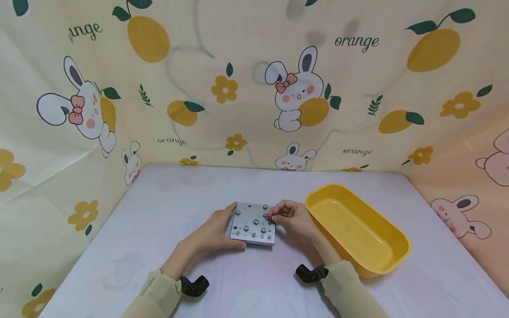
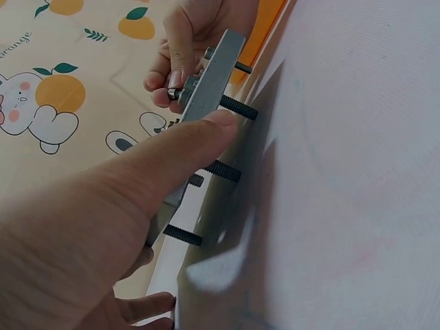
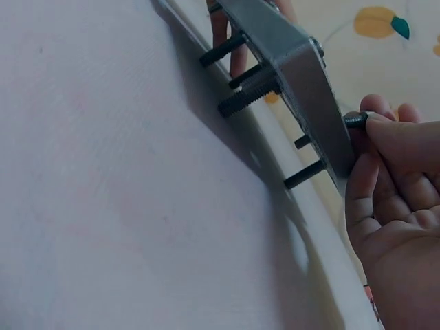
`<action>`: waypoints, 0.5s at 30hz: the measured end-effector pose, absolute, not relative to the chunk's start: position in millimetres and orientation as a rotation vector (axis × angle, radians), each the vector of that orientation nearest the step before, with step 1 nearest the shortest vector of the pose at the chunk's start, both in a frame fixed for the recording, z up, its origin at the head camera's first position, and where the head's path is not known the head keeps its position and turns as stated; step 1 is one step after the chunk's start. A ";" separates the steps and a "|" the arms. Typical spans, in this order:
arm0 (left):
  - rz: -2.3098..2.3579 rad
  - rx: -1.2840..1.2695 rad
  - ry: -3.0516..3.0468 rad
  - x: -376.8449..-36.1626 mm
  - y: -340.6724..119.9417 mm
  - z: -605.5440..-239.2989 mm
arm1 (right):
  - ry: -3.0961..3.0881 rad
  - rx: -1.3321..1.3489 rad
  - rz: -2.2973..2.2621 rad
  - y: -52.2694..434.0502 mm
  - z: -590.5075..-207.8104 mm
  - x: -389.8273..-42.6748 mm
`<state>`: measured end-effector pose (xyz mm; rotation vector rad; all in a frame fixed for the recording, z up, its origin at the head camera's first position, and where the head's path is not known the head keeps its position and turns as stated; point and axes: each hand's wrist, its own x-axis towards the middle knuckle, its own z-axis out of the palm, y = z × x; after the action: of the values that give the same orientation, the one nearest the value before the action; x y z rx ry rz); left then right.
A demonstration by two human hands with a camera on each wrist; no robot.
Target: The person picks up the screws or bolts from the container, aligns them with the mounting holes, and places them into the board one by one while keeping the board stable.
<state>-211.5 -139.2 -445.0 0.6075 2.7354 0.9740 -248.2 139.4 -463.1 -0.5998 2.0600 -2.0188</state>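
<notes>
A square grey metal plate [image 1: 245, 213] with several screw heads and holes on its top face is held over the table by my left hand [image 1: 214, 230]. The left thumb [image 2: 206, 134] lies along the plate's near edge, the other fingers round its left side. Threaded screw shanks [image 2: 238, 107] stick out below the plate. At the right side, my right hand [image 1: 295, 218] pinches a small dark screw [image 3: 355, 121] between thumb and fingertips, close against the plate's top face. Its lower fingers touch the plate's edge in the right wrist view.
A yellow plastic basin [image 1: 354, 227] stands to the right, beside the right forearm. The table has a pale cloth [image 1: 254, 282]. Behind and at both sides hangs a cream curtain [image 1: 246, 115] printed with rabbits and oranges. Black wrist-camera mounts [image 1: 195, 286] sit by both sleeves.
</notes>
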 end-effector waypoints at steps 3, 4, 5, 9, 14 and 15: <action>0.967 0.594 2.737 -209.4 -139.4 -445.1 | 2.077 -0.616 -1.996 139.2 -463.9 -247.4; 0.962 0.595 2.741 -209.1 -139.4 -445.1 | 2.087 -0.615 -1.989 138.9 -463.4 -247.1; 0.958 0.595 2.744 -209.1 -139.5 -445.1 | 2.096 -0.610 -1.986 138.5 -462.7 -246.9; 0.945 0.607 2.753 -209.8 -139.4 -444.6 | 2.118 -0.585 -1.980 137.2 -460.5 -246.8; 0.960 0.615 2.748 -210.4 -139.2 -445.5 | 2.135 -0.598 -1.971 136.9 -459.7 -245.9; 0.962 0.616 2.745 -210.2 -139.0 -446.2 | 2.141 -0.595 -1.966 137.1 -459.8 -245.3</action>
<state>-210.2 -139.0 -446.2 0.6156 2.7451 0.9622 -245.3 137.1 -459.8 -0.5949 2.1407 -1.9660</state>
